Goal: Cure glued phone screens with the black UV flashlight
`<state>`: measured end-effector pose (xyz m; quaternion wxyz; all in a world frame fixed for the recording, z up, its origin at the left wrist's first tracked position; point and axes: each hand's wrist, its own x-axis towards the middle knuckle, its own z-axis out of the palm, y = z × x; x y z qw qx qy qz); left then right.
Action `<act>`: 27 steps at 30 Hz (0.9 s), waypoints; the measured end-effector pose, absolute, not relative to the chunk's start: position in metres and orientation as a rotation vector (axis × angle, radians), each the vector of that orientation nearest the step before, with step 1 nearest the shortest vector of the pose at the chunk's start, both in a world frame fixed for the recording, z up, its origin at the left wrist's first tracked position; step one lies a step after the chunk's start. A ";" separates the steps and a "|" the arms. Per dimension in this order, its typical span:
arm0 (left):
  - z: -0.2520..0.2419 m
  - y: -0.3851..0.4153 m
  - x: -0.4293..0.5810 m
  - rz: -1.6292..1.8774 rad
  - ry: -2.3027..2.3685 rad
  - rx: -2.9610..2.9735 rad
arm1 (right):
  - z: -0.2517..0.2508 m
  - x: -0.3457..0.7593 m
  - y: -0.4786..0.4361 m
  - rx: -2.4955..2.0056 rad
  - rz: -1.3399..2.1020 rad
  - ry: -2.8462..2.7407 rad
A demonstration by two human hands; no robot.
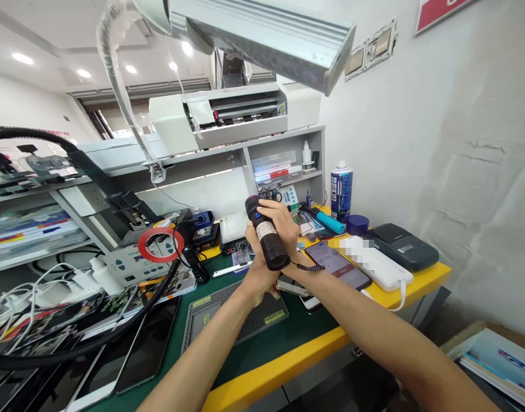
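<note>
A black flashlight (271,243) with a pale label round its barrel is held up above the bench, tilted, its near end towards me. My right hand (283,220) wraps it from the right, fingers across its top. Against its left side rests the thumb of my left hand (260,266), which is closed beneath; most of its fingers are hidden. A dark cord (307,267) lies across my right wrist. Just below the hands shows a silver-edged, phone-like device (292,285); whether fingers touch it I cannot tell. A grey perforated mat (256,323) lies underneath.
To the right are a lit phone (337,266), a white power bank (376,263), a black case (402,246) and a blue spray can (341,191). Tablets (148,343), cables and red tape (148,257) crowd the left. A lamp (262,40) hangs overhead.
</note>
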<state>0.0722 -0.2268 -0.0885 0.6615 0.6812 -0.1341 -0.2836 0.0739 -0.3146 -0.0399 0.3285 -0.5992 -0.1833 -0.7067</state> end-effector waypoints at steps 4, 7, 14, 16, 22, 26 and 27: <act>-0.075 -0.207 0.067 -0.647 -0.243 1.489 | -0.036 0.072 -0.319 -1.553 -1.807 -0.444; -0.072 -0.174 0.058 -0.596 -0.217 1.414 | -0.033 0.070 -0.321 -1.519 -1.725 -0.405; -0.071 -0.089 0.039 -0.514 -0.118 1.130 | -0.035 0.057 -0.311 -1.495 -1.327 -0.330; -0.070 -0.074 0.037 -0.502 -0.113 1.106 | -0.037 0.053 -0.306 -1.515 -1.156 -0.346; -0.071 -0.055 0.041 -0.595 -0.127 0.996 | -0.043 0.042 -0.292 -1.478 -0.828 -0.411; -0.070 -0.058 0.053 -0.664 -0.172 0.907 | -0.045 0.028 -0.283 -1.617 -1.083 -0.656; -0.070 -0.060 0.057 -0.667 -0.186 0.895 | -0.046 0.024 -0.280 -1.668 -1.148 -0.732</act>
